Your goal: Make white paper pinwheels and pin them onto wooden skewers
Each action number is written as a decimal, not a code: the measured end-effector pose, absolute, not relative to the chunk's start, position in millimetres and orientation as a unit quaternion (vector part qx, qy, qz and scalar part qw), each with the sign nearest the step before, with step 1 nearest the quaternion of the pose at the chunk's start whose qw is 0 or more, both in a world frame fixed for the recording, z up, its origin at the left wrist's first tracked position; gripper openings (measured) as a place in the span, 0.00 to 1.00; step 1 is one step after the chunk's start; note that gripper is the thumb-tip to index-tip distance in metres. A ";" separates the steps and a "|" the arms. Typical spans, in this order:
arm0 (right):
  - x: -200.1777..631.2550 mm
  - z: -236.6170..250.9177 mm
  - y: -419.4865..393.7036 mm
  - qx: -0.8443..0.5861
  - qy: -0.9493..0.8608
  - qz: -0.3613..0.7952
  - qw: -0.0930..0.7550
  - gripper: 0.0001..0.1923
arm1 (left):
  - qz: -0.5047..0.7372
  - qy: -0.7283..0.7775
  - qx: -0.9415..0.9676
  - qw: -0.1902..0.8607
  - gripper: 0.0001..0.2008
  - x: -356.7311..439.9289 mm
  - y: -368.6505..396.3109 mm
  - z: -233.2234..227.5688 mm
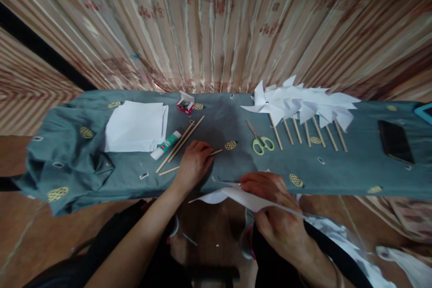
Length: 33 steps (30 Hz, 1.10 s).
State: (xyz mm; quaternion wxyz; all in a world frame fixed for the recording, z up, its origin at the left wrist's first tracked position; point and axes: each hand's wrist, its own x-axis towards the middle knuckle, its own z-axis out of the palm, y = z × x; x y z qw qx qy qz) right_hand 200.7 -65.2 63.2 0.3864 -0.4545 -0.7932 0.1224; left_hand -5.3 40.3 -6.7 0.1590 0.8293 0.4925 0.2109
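Right hand [275, 204]: I pinched folded white paper [248, 199], lower centre; squeezing risked creases.
Left hand [195, 162]: I curled closed fingers around a thin tan wooden stick [217, 152], centre; slackness risked rolling.
White paper pinwheels [300, 102]: upper right; my careless reach risked bending them.

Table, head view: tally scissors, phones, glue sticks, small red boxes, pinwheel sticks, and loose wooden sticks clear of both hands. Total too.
Scissors: 1
Phone: 1
Glue stick: 1
Small red box: 1
Pinwheel sticks: 7
Loose wooden sticks: 2
Total: 13
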 end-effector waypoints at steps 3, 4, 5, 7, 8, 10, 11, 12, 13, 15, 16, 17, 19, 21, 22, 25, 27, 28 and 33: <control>198.9 64.8 -64.3 -0.451 -0.788 0.129 0.399 0.13 | 0.231 0.499 0.812 0.194 0.10 1.3 39.9 -5.2; 199.3 65.2 -64.0 -0.451 -0.787 0.129 0.401 0.13 | 0.253 0.497 0.801 0.217 0.10 2.4 37.2 -2.2; 200.0 65.8 -63.7 -0.451 -0.786 0.129 0.402 0.13 | 0.280 0.492 0.786 0.248 0.11 3.0 33.4 2.1; 201.4 67.7 -63.1 -0.453 -0.786 0.130 0.401 0.15 | 0.347 0.463 0.745 0.332 0.10 3.9 23.3 14.3; 201.8 69.0 -62.8 -0.453 -0.786 0.130 0.401 0.15 | 0.378 0.452 0.712 0.380 0.09 4.4 17.4 21.5; 201.5 71.7 -62.9 -0.451 -0.786 0.131 0.402 0.15 | 0.430 0.433 0.619 0.494 0.07 5.6 5.5 36.1; 200.7 73.0 -63.3 -0.451 -0.787 0.133 0.400 0.15 | 0.448 0.434 0.566 0.539 0.06 6.2 0.2 42.7; 199.7 74.2 -63.9 -0.452 -0.788 0.131 0.396 0.14 | 0.451 0.431 0.531 0.573 0.05 6.8 -4.3 48.4; 198.5 75.1 -64.7 -0.454 -0.790 0.127 0.392 0.13 | 0.457 0.425 0.505 0.596 0.04 7.1 -7.8 53.1; 195.9 76.3 -66.4 -0.464 -0.790 0.117 0.384 0.12 | 0.453 0.418 0.467 0.635 0.03 6.9 -12.2 59.2; 194.6 76.6 -66.9 -0.471 -0.787 0.110 0.382 0.11 | 0.452 0.414 0.458 0.644 0.04 6.2 -13.3 60.8; 193.4 76.9 -67.1 -0.478 -0.784 0.102 0.384 0.11 | 0.453 0.413 0.456 0.645 0.04 5.0 -14.1 61.8; 191.2 77.3 -66.6 -0.489 -0.780 0.084 0.382 0.10 | 0.458 0.418 0.477 0.622 0.05 1.7 -15.2 62.7; 189.2 78.1 -65.5 -0.488 -0.785 0.059 0.377 0.11 | 0.456 0.427 0.514 0.587 0.05 -2.0 -16.6 63.2; 188.3 78.6 -65.1 -0.488 -0.787 0.054 0.374 0.12 | 0.455 0.429 0.530 0.573 0.06 -3.7 -17.6 63.3; 185.9 80.6 -64.8 -0.498 -0.782 0.079 0.367 0.14 | 0.454 0.427 0.554 0.552 0.08 -7.0 -20.5 63.0; 184.4 81.5 -64.7 -0.502 -0.777 0.096 0.369 0.14 | 0.457 0.422 0.557 0.550 0.08 -7.9 -21.7 62.6; 183.7 81.8 -64.5 -0.500 -0.775 0.096 0.374 0.13 | 0.457 0.418 0.560 0.551 0.08 -8.1 -22.1 62.6; 180.4 81.8 -62.1 -0.497 -0.764 0.103 0.398 0.13 | 0.459 0.406 0.565 0.552 0.06 -8.0 -23.2 66.3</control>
